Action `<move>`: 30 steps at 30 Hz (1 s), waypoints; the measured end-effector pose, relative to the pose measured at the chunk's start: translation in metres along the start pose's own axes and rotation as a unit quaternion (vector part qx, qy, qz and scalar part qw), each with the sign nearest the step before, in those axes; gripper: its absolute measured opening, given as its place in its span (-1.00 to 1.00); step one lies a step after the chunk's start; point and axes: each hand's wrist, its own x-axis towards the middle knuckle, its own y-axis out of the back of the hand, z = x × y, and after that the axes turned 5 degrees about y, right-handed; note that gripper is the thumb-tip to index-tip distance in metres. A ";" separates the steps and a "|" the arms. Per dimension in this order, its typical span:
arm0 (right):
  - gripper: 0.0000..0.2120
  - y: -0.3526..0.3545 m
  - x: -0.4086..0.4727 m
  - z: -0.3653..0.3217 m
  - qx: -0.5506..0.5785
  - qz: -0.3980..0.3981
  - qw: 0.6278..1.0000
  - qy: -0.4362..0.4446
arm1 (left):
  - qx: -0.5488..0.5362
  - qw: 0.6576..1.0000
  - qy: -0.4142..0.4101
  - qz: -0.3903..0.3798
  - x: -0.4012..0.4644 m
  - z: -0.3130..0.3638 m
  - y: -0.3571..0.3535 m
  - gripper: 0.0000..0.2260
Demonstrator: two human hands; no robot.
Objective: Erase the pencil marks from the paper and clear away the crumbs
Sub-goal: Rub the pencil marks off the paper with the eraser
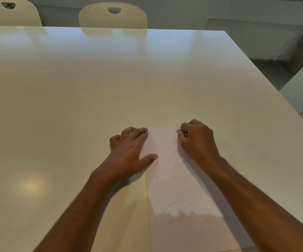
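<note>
Near the counter's [92, 106] front edge, the left hand [128, 151] lies flat, grip empty, steadying the paper [174, 179]; the right hand's [198, 140] closed grip pinches a small eraser [182, 131] at its far corner.

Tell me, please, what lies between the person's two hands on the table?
In the head view, only the paper with faint pencil marks lies between the left hand and the right hand; both hands rest on its edges.

White paper [179, 179] with faint grey pencil marks [170, 153], cream table [92, 88], perforated cream chairs [112, 16]
</note>
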 end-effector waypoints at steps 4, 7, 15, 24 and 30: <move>-0.84 -0.010 -0.029 -0.033 0.024 -0.066 0.993 0.099 | 0.004 1.000 0.002 -0.002 -0.001 -0.001 -0.001 -0.26; -0.84 -0.003 -0.014 -0.012 0.013 -0.050 0.997 0.066 | 0.006 1.000 0.000 0.000 0.000 -0.001 -0.001 -0.27; -0.86 -0.007 -0.026 -0.027 0.027 -0.065 0.993 0.099 | 0.010 1.000 -0.003 0.000 0.000 -0.001 -0.001 -0.25; -0.84 -0.015 -0.023 -0.045 0.047 -0.083 0.986 0.134 | 0.013 1.000 -0.008 -0.004 0.001 -0.003 -0.003 -0.25; -0.84 -0.014 -0.006 -0.035 0.040 -0.035 0.994 0.092 | 0.018 1.000 -0.005 -0.001 0.002 -0.003 -0.003 -0.24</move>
